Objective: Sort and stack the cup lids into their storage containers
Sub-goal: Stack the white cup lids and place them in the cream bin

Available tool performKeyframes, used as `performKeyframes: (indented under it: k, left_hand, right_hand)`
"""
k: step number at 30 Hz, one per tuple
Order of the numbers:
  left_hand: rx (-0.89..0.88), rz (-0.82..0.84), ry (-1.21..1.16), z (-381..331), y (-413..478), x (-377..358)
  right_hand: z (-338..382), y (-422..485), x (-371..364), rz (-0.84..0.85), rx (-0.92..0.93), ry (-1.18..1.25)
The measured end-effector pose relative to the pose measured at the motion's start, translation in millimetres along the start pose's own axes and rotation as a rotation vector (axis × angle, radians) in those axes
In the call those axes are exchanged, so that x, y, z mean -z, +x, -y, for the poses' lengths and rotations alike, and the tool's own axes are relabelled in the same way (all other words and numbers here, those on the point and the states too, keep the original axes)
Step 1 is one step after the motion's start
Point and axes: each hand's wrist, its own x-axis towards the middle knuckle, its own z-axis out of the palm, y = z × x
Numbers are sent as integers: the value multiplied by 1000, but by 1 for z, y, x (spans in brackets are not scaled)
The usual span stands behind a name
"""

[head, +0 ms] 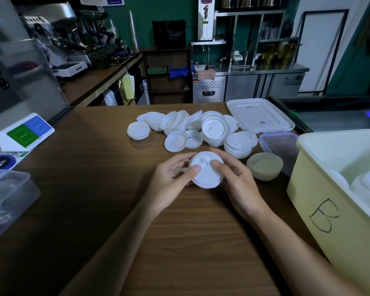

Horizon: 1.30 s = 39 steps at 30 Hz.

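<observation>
A small stack of white cup lids point(206, 174) sits between both my hands just above the wooden table. My left hand point(169, 184) grips its left rim, thumb on top, and also seems to hold a clear lid point(178, 170) under the fingers. My right hand point(237, 184) grips the right rim with the thumb on top. Behind lies a heap of loose and stacked white lids point(190, 129). A translucent lid stack point(264, 166) stands to the right. The pale yellow bin marked "B" point(320, 210) at the right holds white lids.
A clear plastic box point(6, 199) with clear lids is at the left edge. A white bin cover point(259, 115) and a blue-rimmed clear container lid point(280, 144) lie behind the yellow bin. A card stand point(26, 131) stands far left. The wooden table point(94, 189) spreads around my arms.
</observation>
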Motion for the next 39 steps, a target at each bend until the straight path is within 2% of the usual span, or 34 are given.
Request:
performKeyframes:
  k: [8,17,22,34,36,39]
  left_hand:
    - [-34,-96,35,5,2,0]
    - [-56,52,61,0,-4,-6]
    - [-60,69,37,0,-3,-7]
    - [-87,98,50,4,-3,-7]
    - [-119,107,191,4,-2,-2]
    - [-212,13,618,8,3,19]
  right_hand:
    - [6,-6,-2,89,22,-141]
    - [6,-4,2,38,13,-93]
    - [3,0,2,-63,1,-32]
    - [1,1,4,-81,2,-21]
    - [-1,1,3,-110,1,-19]
    - [0,3,2,-168,-41,37]
